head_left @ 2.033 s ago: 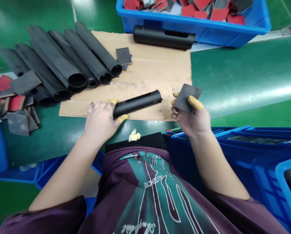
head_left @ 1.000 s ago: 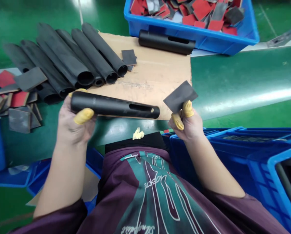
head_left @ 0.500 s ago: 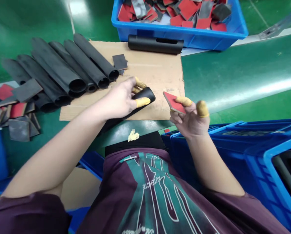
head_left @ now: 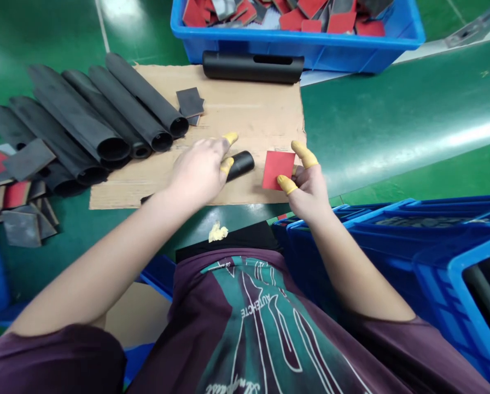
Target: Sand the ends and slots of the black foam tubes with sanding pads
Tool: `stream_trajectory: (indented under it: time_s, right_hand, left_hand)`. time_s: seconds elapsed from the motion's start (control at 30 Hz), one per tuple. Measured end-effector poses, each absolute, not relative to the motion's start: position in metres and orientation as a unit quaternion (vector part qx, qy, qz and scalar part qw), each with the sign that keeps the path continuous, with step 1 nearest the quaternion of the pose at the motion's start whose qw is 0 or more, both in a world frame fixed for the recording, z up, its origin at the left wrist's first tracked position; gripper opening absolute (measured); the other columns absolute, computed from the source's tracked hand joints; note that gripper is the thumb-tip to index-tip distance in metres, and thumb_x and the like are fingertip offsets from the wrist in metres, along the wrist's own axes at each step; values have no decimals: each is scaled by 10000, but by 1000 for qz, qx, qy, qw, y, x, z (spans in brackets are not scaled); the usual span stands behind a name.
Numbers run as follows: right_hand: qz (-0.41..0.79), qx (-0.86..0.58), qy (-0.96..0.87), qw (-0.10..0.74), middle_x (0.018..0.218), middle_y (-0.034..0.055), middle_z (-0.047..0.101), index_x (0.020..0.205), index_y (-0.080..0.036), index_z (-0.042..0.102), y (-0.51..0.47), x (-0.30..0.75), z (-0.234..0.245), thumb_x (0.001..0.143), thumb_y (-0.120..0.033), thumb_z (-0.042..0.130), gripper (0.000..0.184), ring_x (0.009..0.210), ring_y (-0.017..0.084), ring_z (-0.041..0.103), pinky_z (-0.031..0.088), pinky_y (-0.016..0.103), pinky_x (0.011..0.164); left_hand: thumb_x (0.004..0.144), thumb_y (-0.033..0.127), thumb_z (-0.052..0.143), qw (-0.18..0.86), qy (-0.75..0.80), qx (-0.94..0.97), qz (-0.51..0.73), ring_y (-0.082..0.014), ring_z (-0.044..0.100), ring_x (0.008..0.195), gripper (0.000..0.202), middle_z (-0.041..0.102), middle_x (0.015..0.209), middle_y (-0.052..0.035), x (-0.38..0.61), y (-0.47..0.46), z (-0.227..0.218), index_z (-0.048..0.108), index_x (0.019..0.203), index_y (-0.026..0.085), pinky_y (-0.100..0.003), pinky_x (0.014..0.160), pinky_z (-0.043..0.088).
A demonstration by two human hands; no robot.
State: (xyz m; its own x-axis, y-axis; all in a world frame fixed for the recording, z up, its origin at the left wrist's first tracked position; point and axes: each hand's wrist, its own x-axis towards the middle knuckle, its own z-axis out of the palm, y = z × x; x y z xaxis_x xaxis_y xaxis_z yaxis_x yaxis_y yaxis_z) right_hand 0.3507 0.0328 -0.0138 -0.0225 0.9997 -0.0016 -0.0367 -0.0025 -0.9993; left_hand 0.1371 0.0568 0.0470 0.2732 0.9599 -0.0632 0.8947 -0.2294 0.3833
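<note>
Left hand still grips black tube; right hand pinches pad, now red-side up.

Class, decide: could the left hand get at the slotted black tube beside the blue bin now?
Probably yes: bare brown cardboard separates left hand and slotted black tube, though the hand grips the near black tube.
</note>
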Motion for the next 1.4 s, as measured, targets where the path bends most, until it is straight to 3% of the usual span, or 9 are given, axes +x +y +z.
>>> stream_trajectory:
  time_s: [0.1,0.2,0.37,0.57,0.8,0.97,1.4]
  right_hand:
    - [479,-462,-581,469,872,12,716,1450,-309,371,40,348,-26,840,-457,682,700,688,205,660,567,383,654]
    - [424,-450,-655,434,920,43,715,1492,-262,331,50,341,-36,894,-501,585,693,704,221,665,589,427,694]
    - [325,-548,-690,344,982,93,713,1444,-178,404,70,320,-38,901,-490,586,652,838,272,708,602,486,819]
    - [255,-606,-691,300,1309,177,655,1400,-160,460,78,309,-31,898,-522,599,634,1153,334,673,553,527,1004]
    - [207,-577,-741,274,1234,144,699,1409,-197,494,78,305,-20,919,-476,582,571,1107,340,697,584,524,963]
    - [184,-585,-751,244,1310,174,658,1453,-192,476,84,298,-15,907,-463,598,622,1223,402,638,550,569,1007]
    - [157,-600,-756,211,1338,202,661,1417,-172,519,78,289,-7,935,-389,524,529,1185,348,666,550,518,1015]
  left_hand:
    - [947,322,525,110,620,776,35,-371,574,1267,460,671,1266,-218,140,32,43,614,1324,74,-508,1113,422]
    - [934,334,559,101,636,765,-7,-372,573,1234,505,654,1252,-231,143,24,34,577,1354,54,-493,1073,450]
    - [956,348,541,91,644,760,-23,-337,582,1180,455,658,1189,-193,140,33,24,593,1325,88,-428,998,478]
    - [952,320,529,62,625,778,-1,-306,589,1130,383,686,1127,-158,136,32,18,640,1274,145,-395,940,490]
    - [945,246,502,71,609,790,23,-324,581,1147,528,674,1161,-181,134,29,12,508,1462,136,-427,915,505]
    - [939,248,528,99,609,786,38,-315,574,1146,430,666,1154,-163,132,30,12,605,1354,165,-424,924,506]
    - [945,217,542,131,605,784,47,-308,558,1158,361,668,1154,-156,131,31,15,634,1289,154,-416,915,489]
